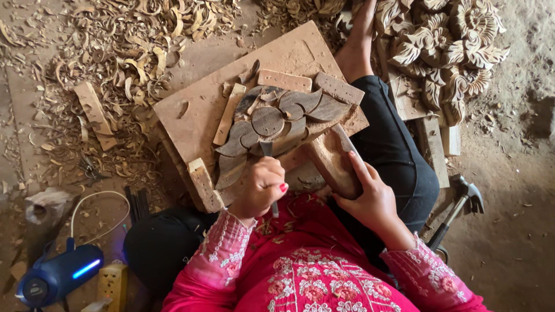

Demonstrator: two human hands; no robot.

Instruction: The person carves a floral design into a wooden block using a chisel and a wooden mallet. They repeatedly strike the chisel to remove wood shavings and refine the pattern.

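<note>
The person sits on the floor, bent over a flat brown wooden board (196, 110) that lies tilted in front of the knees. On the board rests a dark grey carved wooden piece with leaf and swirl shapes (272, 124), held in place by small pale wooden blocks (284, 80) set around it.

The left hand (263, 186) is made into a fist, the fingers wrapped fully around a thin metal chisel (267, 151). The wrist is bent a little and the knuckles face up. The blade comes out above the fist and its tip touches the lower edge of the carved piece.

The right hand (370, 199) is clamped on a thick brown wooden mallet (332, 160). The fingers lie along its side and the forefinger is stretched up along the wood. The mallet head stands just beside the chisel, to its right, above the board edge; I cannot tell if it touches the tool.

Both forearms wear pink embroidered sleeves (222, 254). Curled wood shavings (127, 52) cover the ground at the left, a claw hammer (459, 205) lies at the right, and finished pale flower carvings (451, 40) are piled beyond the knee.
</note>
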